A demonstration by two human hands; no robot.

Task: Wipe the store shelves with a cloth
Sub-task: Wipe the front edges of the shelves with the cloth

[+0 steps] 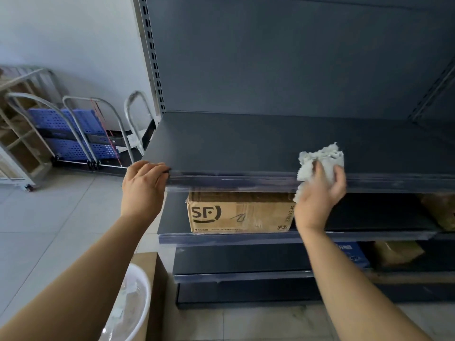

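Observation:
A dark grey store shelf (246, 143) runs across the middle of the view, bare on top. My right hand (320, 193) is shut on a crumpled white cloth (320, 159), pressing it against the shelf's front edge at the right. My left hand (142, 185) grips the shelf's front left corner, fingers curled over the edge. Below it are lower shelves (369, 217) of the same unit.
A cardboard box marked SF (238, 212) sits on the shelf below, more boxes (396, 252) lower right. A white basin (133, 303) rests on a carton at my lower left. Folded blue trolleys (73, 134) lean against the wall at left. Tiled floor (61, 217) lies between.

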